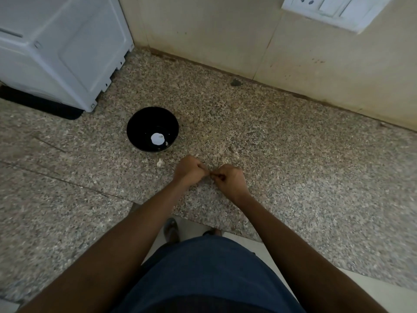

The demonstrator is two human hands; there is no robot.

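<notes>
Small piece (212,175) pinched between both hands, mostly hidden, kind unclear; held just above speckled stone counter (282,154), near its front edge. Left hand (188,171): fingers curled tight, tips clamped on piece, knuckles up. Right hand (229,179): fingers curled likewise, tips pinching same piece; hands touching at fingertips. Both forearms extended forward, converging. Garlic clove (160,163) on counter, just left of left hand. Black bowl (144,118) beyond it, white garlic bulb (157,138) inside. White appliance (67,53) far left; switch plate (334,10) on wall.
</notes>
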